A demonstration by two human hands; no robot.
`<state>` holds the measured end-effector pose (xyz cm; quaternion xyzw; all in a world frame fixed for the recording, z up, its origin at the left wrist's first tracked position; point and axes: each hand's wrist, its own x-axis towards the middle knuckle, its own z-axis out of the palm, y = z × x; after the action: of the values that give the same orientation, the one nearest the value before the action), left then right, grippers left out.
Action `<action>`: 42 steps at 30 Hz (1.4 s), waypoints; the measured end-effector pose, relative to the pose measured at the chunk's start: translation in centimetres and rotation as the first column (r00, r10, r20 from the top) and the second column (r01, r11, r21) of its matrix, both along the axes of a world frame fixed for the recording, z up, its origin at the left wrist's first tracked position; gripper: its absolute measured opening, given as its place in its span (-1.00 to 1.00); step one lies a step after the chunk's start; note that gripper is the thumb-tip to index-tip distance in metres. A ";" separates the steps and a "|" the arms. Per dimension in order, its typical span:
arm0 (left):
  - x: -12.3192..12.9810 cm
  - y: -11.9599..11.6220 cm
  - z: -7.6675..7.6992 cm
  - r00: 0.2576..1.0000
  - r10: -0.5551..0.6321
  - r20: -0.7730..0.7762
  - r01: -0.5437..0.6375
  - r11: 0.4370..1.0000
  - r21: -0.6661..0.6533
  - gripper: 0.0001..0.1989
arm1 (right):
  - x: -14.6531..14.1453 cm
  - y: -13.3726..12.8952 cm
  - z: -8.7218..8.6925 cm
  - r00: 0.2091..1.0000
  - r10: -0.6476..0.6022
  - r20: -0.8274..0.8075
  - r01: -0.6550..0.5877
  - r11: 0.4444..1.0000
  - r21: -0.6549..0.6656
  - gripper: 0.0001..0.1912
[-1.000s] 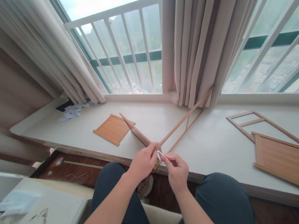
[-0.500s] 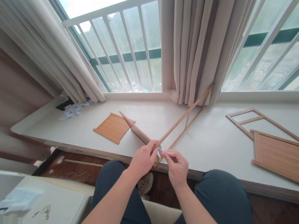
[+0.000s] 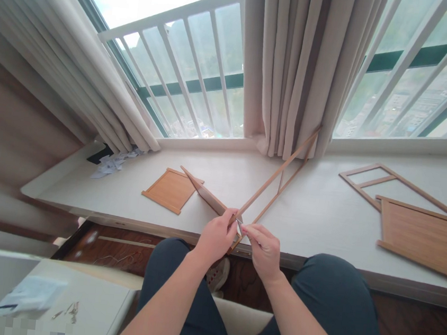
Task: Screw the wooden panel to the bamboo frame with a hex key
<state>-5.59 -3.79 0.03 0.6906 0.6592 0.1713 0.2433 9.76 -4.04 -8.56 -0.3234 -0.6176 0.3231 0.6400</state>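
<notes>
My left hand [image 3: 218,235] grips the near corner where a wooden panel [image 3: 208,195], seen edge-on, meets a long wooden frame [image 3: 276,174]. The frame stands on its edge and slants away toward the curtain, with a crossbar between its two rails. Close to that corner, my right hand [image 3: 265,249] pinches a thin silvery metal tool [image 3: 240,223] that looks like a hex key. Its tip reaches the joint beside my left fingers. The joint itself is partly hidden by my hands.
On the white window ledge [image 3: 314,219] lie a small wooden panel [image 3: 169,191] to the left, and a frame [image 3: 368,180] and larger panel [image 3: 428,231] to the right. Crumpled paper [image 3: 110,163] is at far left. Small metal parts [image 3: 68,311] lie on a white cabinet [image 3: 101,304].
My right hand has turned slightly, and the metal tool's angle at the joint is steeper. My left hand and the wooden parts keep their places; the view has shifted a little.
</notes>
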 end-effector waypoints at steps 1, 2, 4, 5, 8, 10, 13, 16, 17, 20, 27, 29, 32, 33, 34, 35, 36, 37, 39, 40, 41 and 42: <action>0.0 0.0 0.0 1.000 0.001 -0.003 -0.001 1.000 0.002 -0.65 | 0.1 0.1 0.0 0.999 -0.004 0.035 0.003 1.000 0.031 -0.63; 0.1 0.0 0.0 1.000 0.001 -0.006 -0.001 1.000 0.007 -0.65 | 0.3 0.1 0.0 0.997 -0.013 0.075 0.008 0.998 0.067 -0.61; 0.1 0.0 0.1 1.000 0.002 -0.015 -0.002 1.000 0.015 -0.65 | 0.6 0.3 0.1 0.988 -0.044 0.146 0.023 0.990 0.141 -0.57; 0.1 0.0 0.1 1.000 0.004 -0.016 -0.003 1.000 0.017 -0.66 | 0.7 0.4 0.1 0.983 -0.062 0.171 0.032 0.985 0.172 -0.57; 0.1 -0.1 0.2 1.000 0.002 -0.009 -0.002 1.000 0.013 -0.66 | 0.7 0.7 0.2 0.974 -0.096 0.205 0.050 0.975 0.219 -0.56; 0.1 -0.1 0.2 1.000 0.003 -0.001 -0.003 1.000 0.012 -0.66 | 0.7 0.8 0.3 0.972 -0.105 0.209 0.058 0.974 0.220 -0.57; 0.1 -0.1 0.1 1.000 0.004 0.015 -0.004 1.000 0.011 -0.66 | 0.6 0.7 0.2 0.973 -0.101 0.207 0.059 0.978 0.200 -0.56; 0.1 -0.1 0.1 0.999 0.001 0.032 -0.001 1.000 0.003 -0.67 | 0.6 0.6 0.2 0.974 -0.091 0.208 0.053 0.982 0.180 -0.53; 0.1 0.0 0.1 0.999 0.001 0.034 -0.001 1.000 0.001 -0.67 | 0.6 0.6 0.2 0.974 -0.088 0.211 0.050 0.983 0.176 -0.52; 0.1 0.0 0.1 1.000 0.007 0.026 -0.007 1.000 -0.004 -0.67 | 0.6 0.6 0.1 0.975 -0.082 0.205 0.047 0.985 0.168 -0.51; 0.1 0.0 0.0 0.999 0.005 0.033 -0.005 1.000 0.005 -0.68 | 0.4 0.5 -0.4 0.979 -0.085 0.187 0.061 0.989 0.135 -0.54; 0.1 0.0 0.0 0.999 0.007 0.031 -0.007 1.000 0.007 -0.67 | 0.5 0.5 -0.3 0.976 -0.081 0.201 0.056 0.991 0.125 -0.56; 0.1 0.0 0.0 1.000 0.012 0.017 -0.012 1.000 0.011 -0.66 | 0.5 0.5 -0.1 0.972 -0.091 0.215 0.068 0.991 0.115 -0.58; 0.1 0.0 0.0 1.000 0.013 0.014 -0.013 1.000 0.010 -0.66 | 0.4 0.5 -0.1 0.971 -0.099 0.215 0.076 0.991 0.112 -0.59; 0.1 0.0 0.0 1.000 0.015 0.013 -0.015 1.000 0.010 -0.66 | 0.4 0.5 -0.1 0.971 -0.106 0.214 0.083 0.990 0.111 -0.60; 0.1 0.0 0.0 1.000 0.017 0.012 -0.017 1.000 0.010 -0.66 | 0.3 0.5 -0.1 0.971 -0.111 0.212 0.089 0.990 0.109 -0.60; 0.1 0.0 0.0 1.000 0.019 0.011 -0.019 1.000 0.009 -0.66 | 0.2 0.5 -0.2 0.971 -0.117 0.207 0.096 0.990 0.105 -0.61; 0.2 0.0 0.0 1.000 0.020 0.010 -0.020 1.000 0.007 -0.66 | 0.1 0.5 -0.2 0.972 -0.122 0.199 0.104 0.990 0.099 -0.62; 0.2 0.0 0.1 1.000 0.022 0.008 -0.022 1.000 0.004 -0.67 | -0.1 0.4 -0.3 0.974 -0.134 0.182 0.121 0.989 0.082 -0.65; 0.2 0.0 0.1 1.000 0.022 0.008 -0.022 1.000 0.004 -0.67 | -0.1 0.4 -0.3 0.974 -0.141 0.175 0.130 0.989 0.072 -0.66; 0.2 0.0 0.1 1.000 0.021 0.009 -0.021 1.000 0.004 -0.67 | -0.2 0.4 -0.3 0.975 -0.146 0.170 0.137 0.989 0.063 -0.68; 0.2 0.0 0.1 1.000 0.019 0.011 -0.019 1.000 0.006 -0.67 | -0.3 0.4 -0.3 0.974 -0.151 0.166 0.144 0.988 0.055 -0.69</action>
<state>-5.41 -3.77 0.16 0.6840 0.6640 0.1794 0.2431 9.50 -3.68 -8.86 -0.3811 -0.6509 0.2327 0.6140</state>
